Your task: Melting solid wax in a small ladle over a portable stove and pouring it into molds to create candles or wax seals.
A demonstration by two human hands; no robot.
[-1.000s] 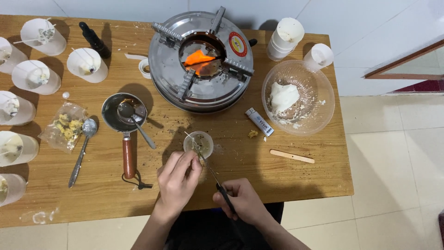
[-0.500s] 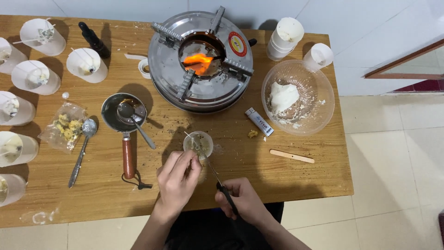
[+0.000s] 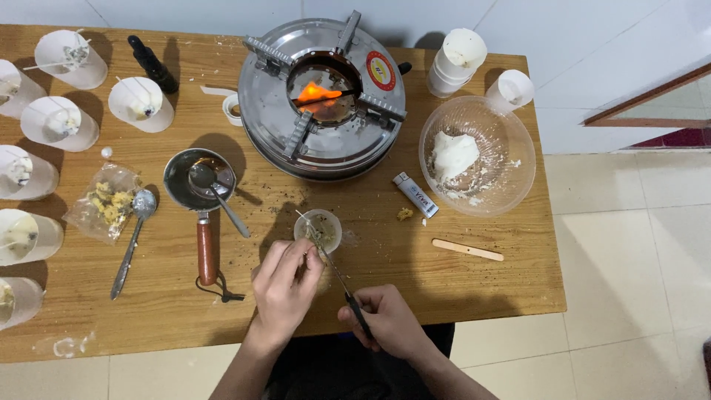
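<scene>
A small clear cup [image 3: 319,229] with a wick and yellowish bits stands on the wooden table [image 3: 474,285] in front of me. My left hand [image 3: 285,285] grips the near side of the cup, fingers curled round it. My right hand [image 3: 385,322] holds a thin black-handled tool [image 3: 342,280] whose metal tip reaches into the cup.
A round metal stove [image 3: 323,100] with a flame burns at the back. A small metal pan [image 3: 198,181] with a spoon sits left of the cup; several white cups [image 3: 59,122] line the left edge. A clear bowl [image 3: 477,155], a lighter [image 3: 415,195] and a wooden stick [image 3: 467,250] lie right.
The right hand has brought the tool up from near the table edge so its tip now sits in the cup. The left hand stays on the cup.
</scene>
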